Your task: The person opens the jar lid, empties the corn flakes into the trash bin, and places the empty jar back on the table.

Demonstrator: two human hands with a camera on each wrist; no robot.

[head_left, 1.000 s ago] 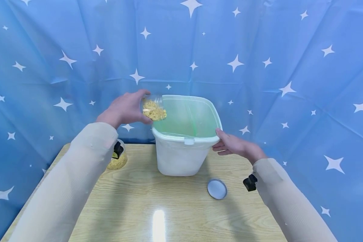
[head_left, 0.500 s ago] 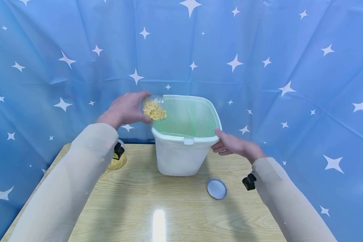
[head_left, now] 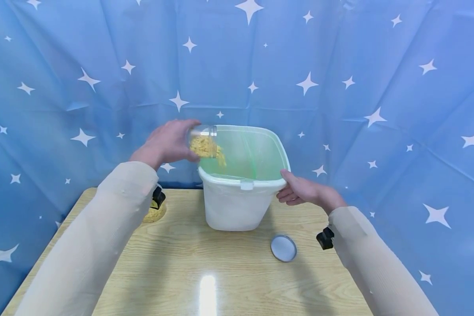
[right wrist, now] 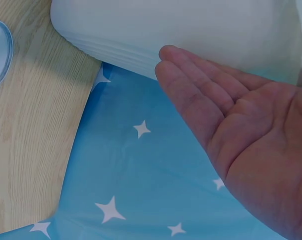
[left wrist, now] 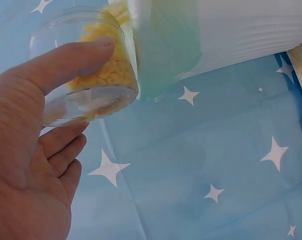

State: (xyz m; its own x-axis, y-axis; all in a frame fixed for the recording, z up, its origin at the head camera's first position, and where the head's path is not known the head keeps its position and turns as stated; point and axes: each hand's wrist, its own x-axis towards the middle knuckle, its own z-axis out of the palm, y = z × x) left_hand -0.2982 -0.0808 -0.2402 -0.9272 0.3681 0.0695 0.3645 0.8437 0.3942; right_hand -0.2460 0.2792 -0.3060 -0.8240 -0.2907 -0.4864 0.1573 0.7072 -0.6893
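Bin (head_left: 237,206): one, standing on one table (head_left: 181,281); white outside, pale green inside, rounded at the corners.
Jar (head_left: 203,140): one in hand, raised at the bin's left rim, tipped on its side, mouth over the opening; clear, smooth, round-bodied, ridged at the neck.
Flakes (head_left: 220,156): too many to count; yellow, heaped along the jar's lower side, spilling from the mouth into the bin.
Left hand (head_left: 167,142): one, left of the bin; thumb and fingers spread round the jar, gripping the body.
Right hand (head_left: 303,189): one, at the bin's front right corner; thumb on the rim, other fingers nearly straight below, holding the rim between.
Second container (head_left: 155,213): one, left of the bin, partly hidden by the left sleeve (head_left: 87,241); yellow contents.
Lid (head_left: 283,248): one, round, flat, in front of the bin, towards the right.
Curtain (head_left: 237,61): behind the bin; blue, dozens of white stars.
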